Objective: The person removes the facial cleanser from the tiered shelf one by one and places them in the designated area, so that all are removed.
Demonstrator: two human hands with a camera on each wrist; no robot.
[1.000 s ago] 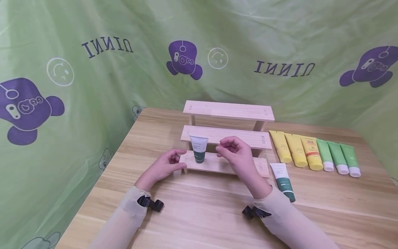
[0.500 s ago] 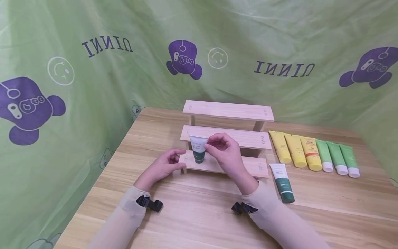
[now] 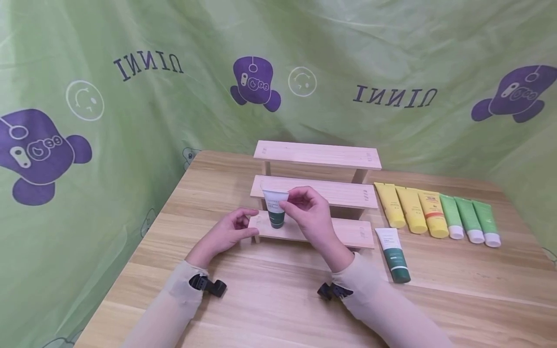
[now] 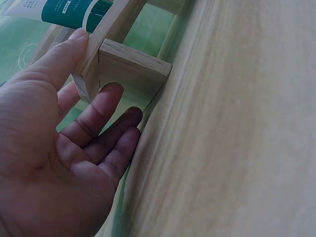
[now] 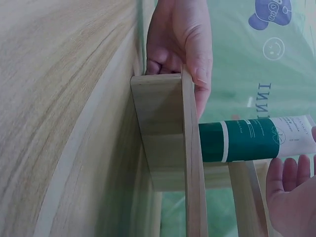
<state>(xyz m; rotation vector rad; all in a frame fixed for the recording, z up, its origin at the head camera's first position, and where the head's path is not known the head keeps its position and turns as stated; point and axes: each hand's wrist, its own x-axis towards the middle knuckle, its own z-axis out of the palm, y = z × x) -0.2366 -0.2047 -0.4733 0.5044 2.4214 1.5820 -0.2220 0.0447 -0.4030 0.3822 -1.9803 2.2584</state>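
A white-and-green squeeze tube [image 3: 275, 216] stands upright, cap down, on the lowest step of the three-tier wooden rack [image 3: 352, 233], near its left end. My right hand [image 3: 313, 220] pinches the tube's upper right edge between thumb and forefinger. At the rack's left end, my left hand [image 3: 223, 239] holds the bottom board, thumb at the front and forefinger behind. The left wrist view shows that thumb on the board, just below the tube's green cap end [image 4: 94, 17]. In the right wrist view the right hand [image 5: 294, 197] is only partly visible beside the tube.
Another white-and-green tube [image 3: 393, 256] lies on the wooden table [image 3: 270, 299], right of the rack. Behind it lie several yellow tubes [image 3: 411, 210] and green tubes [image 3: 470, 220] in a row. A green printed curtain [image 3: 196, 111] hangs behind the table.
My right hand has moved left from beside the tube and taken hold of its upper edge. The left hand has stayed at the rack's left end.
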